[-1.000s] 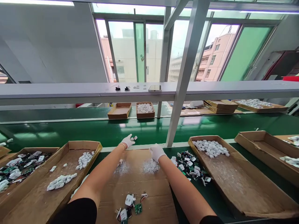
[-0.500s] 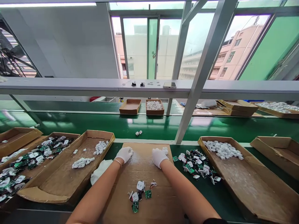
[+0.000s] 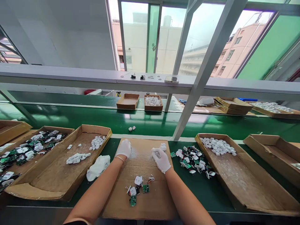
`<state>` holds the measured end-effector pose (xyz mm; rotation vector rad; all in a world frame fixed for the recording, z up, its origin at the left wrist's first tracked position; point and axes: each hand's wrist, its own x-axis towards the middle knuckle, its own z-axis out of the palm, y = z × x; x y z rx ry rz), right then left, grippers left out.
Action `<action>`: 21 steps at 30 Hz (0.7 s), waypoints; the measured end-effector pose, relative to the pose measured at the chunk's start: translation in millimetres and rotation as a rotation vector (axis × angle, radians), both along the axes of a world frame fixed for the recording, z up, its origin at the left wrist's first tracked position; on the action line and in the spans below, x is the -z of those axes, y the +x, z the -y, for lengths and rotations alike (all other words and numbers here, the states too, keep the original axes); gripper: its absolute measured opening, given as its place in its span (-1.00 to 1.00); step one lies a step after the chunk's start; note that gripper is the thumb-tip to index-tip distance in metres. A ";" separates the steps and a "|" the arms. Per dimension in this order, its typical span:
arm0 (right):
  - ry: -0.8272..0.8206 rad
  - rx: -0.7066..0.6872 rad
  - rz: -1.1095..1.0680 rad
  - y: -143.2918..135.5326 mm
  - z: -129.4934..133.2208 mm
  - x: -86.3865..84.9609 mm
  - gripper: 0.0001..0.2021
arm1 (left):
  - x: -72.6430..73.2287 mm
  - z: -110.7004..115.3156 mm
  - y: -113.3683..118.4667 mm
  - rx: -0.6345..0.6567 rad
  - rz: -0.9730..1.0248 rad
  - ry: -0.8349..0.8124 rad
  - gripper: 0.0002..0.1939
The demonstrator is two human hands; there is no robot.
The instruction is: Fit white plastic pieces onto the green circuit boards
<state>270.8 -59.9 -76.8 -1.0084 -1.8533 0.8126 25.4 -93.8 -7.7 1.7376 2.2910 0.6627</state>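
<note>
Withdrawn from the belt (image 3: 93, 118), my left hand (image 3: 124, 148) is over the cardboard (image 3: 159, 203), grip hidden, while my right hand (image 3: 162, 160) curls half-closed beside white pieces (image 3: 162, 146), contents I cannot tell.

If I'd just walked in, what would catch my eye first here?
Probably the gloved left hand and right hand, over the brown cardboard sheet in the middle. Right of it sprawls a heap of circuit parts. Beyond, upper right, a pink building shows through the window.
</note>
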 end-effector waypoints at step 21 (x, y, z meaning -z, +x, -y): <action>-0.035 -0.232 -0.109 -6.3 14.4 -29.2 -0.71 | 23.2 21.6 68.0 0.561 0.172 0.489 -0.86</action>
